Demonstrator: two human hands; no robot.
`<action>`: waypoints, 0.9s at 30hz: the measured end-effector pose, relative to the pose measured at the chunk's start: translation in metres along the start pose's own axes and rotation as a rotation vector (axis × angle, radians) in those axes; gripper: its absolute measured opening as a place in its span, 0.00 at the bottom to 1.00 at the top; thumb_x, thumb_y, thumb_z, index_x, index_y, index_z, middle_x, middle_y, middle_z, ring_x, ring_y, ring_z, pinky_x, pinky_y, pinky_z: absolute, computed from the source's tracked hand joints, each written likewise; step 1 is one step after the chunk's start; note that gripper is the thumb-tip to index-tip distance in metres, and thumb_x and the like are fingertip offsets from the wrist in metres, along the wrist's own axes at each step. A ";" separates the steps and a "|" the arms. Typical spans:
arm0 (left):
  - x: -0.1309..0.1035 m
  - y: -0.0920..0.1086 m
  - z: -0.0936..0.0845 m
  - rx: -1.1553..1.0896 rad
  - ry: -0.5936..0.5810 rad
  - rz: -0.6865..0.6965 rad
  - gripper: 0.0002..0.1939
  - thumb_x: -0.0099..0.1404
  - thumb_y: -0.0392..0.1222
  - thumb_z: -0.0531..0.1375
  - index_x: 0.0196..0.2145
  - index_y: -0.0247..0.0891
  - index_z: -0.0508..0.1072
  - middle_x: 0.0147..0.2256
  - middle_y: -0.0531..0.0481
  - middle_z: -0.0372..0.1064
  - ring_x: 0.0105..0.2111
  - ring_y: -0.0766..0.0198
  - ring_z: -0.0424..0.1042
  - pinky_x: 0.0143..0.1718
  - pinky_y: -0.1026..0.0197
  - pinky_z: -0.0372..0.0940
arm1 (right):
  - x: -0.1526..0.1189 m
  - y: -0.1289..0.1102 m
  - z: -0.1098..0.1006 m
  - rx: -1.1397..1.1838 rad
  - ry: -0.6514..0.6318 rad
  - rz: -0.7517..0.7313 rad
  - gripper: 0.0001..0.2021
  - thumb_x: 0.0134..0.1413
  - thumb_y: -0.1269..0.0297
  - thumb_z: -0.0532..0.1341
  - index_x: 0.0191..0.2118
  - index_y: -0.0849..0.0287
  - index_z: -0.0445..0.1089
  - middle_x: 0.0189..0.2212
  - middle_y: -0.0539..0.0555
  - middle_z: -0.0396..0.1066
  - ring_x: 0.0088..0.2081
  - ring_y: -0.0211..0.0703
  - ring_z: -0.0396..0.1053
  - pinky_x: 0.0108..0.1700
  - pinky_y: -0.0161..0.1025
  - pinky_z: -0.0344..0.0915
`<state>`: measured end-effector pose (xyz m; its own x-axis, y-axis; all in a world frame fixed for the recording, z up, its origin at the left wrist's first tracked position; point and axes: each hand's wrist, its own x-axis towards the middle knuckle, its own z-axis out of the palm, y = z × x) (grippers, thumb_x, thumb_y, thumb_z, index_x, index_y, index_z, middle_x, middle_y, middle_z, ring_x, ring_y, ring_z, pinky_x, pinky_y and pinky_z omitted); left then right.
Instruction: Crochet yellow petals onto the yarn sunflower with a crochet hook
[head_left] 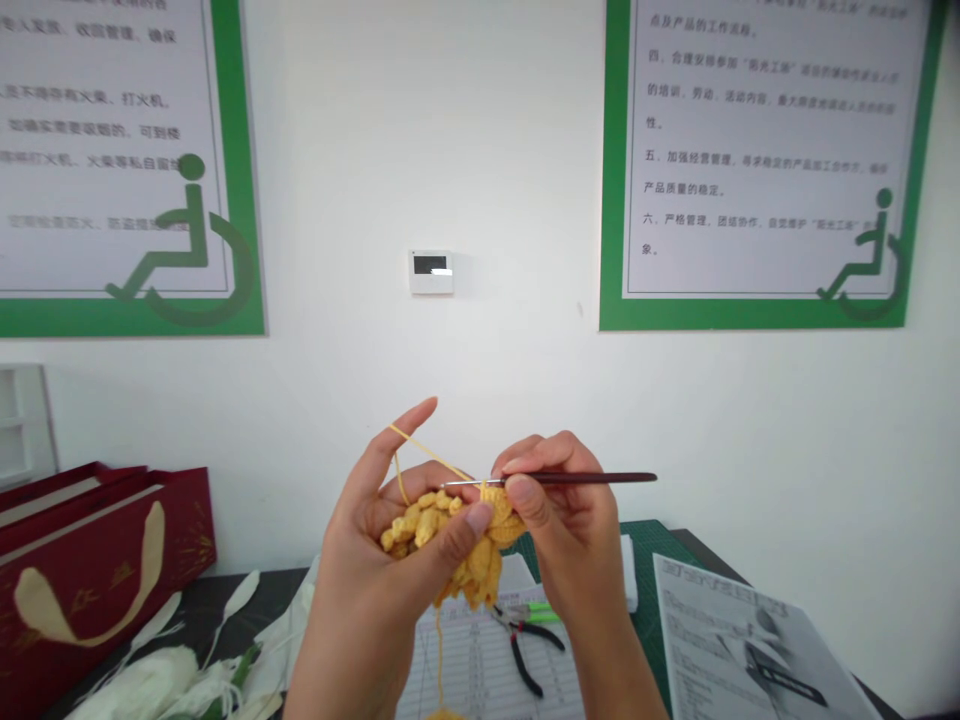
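Yellow crochet work (427, 522), bumpy and petal-like, is pinched between the thumb and fingers of my left hand (409, 530). The raised index finger of that hand carries a strand of yellow yarn (431, 445), which runs down to the work. My right hand (570, 510) grips a crochet hook (592, 478) with a dark red handle, held nearly level. Its silver tip points left and lies at the top edge of the crochet work, by the yarn. Another strand hangs below the work. The fingertips behind the work are partly hidden.
Below the hands lie black-handled pliers (525, 640) on printed sheets (465, 660). A green mat (649, 610) and a printed page (742, 640) are at right. Red gift bags (112, 560) and white yarn (142, 685) sit at left. A wall stands behind.
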<state>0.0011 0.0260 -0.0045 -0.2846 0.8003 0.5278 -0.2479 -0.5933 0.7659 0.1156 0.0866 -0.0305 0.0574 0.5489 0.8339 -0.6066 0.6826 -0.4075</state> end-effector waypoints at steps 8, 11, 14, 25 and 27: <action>0.000 0.000 0.001 -0.020 0.033 -0.011 0.44 0.48 0.31 0.78 0.63 0.44 0.73 0.27 0.55 0.78 0.23 0.65 0.73 0.26 0.66 0.70 | 0.001 -0.002 -0.001 -0.038 -0.004 0.107 0.07 0.61 0.61 0.72 0.36 0.54 0.75 0.32 0.48 0.77 0.32 0.35 0.72 0.34 0.31 0.69; 0.001 0.000 0.003 -0.021 0.029 -0.023 0.44 0.49 0.31 0.78 0.63 0.42 0.73 0.27 0.54 0.78 0.24 0.65 0.73 0.27 0.66 0.70 | 0.002 -0.002 -0.002 -0.056 0.007 0.174 0.09 0.61 0.59 0.72 0.36 0.54 0.74 0.31 0.48 0.76 0.30 0.34 0.70 0.32 0.31 0.66; 0.002 0.001 0.004 -0.035 0.024 -0.030 0.44 0.49 0.33 0.78 0.63 0.42 0.72 0.27 0.55 0.78 0.24 0.65 0.74 0.26 0.67 0.70 | 0.003 -0.003 -0.002 -0.052 0.040 0.210 0.11 0.59 0.57 0.73 0.35 0.56 0.73 0.28 0.47 0.73 0.27 0.33 0.66 0.30 0.31 0.63; 0.004 -0.001 0.003 -0.030 -0.039 -0.078 0.46 0.49 0.34 0.78 0.64 0.40 0.69 0.27 0.54 0.76 0.25 0.61 0.75 0.27 0.64 0.71 | 0.005 -0.009 -0.005 0.031 0.042 0.398 0.16 0.50 0.55 0.78 0.32 0.57 0.72 0.24 0.45 0.73 0.25 0.34 0.66 0.29 0.31 0.62; 0.004 -0.001 0.004 -0.025 -0.039 -0.079 0.44 0.49 0.33 0.78 0.63 0.41 0.71 0.27 0.54 0.77 0.25 0.61 0.76 0.27 0.64 0.71 | 0.006 -0.008 -0.004 0.077 0.044 0.428 0.17 0.50 0.55 0.78 0.32 0.57 0.71 0.23 0.45 0.72 0.24 0.33 0.66 0.28 0.30 0.61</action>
<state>0.0039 0.0302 -0.0013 -0.2272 0.8473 0.4802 -0.2916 -0.5296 0.7966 0.1243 0.0865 -0.0241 -0.1790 0.7959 0.5783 -0.6404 0.3520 -0.6826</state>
